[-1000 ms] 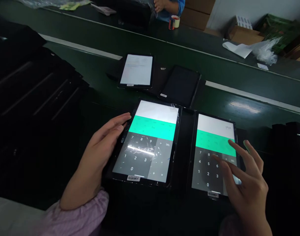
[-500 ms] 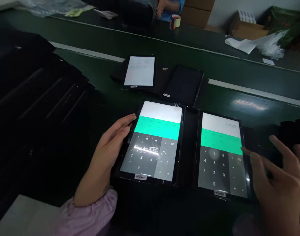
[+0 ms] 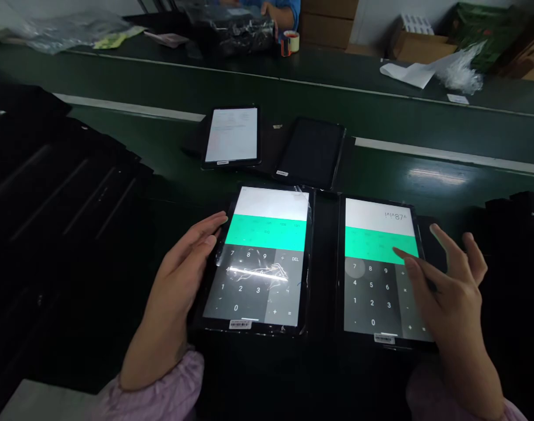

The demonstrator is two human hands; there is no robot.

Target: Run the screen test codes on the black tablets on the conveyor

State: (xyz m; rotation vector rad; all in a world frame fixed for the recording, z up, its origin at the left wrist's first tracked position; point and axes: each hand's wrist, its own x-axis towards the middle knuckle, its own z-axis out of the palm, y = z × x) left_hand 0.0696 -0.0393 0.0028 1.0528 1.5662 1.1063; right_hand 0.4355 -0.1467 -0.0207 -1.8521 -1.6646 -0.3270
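Note:
Two tablets lie side by side before me, each with a calculator lit on its screen. Along the left edge of the left tablet [image 3: 241, 295] rests my left hand [image 3: 173, 286], open, its fingers stretched out and thumb close by. A glare streak crosses that tablet's keypad. My right hand [image 3: 453, 298] hovers at the right tablet [image 3: 372, 289], open, index finger pointing over the green band and the other fingers spread. I cannot tell whether the fingertip touches the glass. The display there reads a string ending in "87^", and a pale circle marks the 7 key.
Behind are a tablet with a white screen [image 3: 233, 134] and a dark tablet [image 3: 311, 149]. Stacked black cases [image 3: 74, 169] fill the left. Across the bench are a tape roll [image 3: 291, 42], crumpled plastic [image 3: 462, 73] and a co-worker's hand [image 3: 278, 14] by a black bundle.
My right hand has moved left, from the right tablet's edge over its green band. The entry on its display has changed, and the pale circle went from 8 to 7. My left hand stays put.

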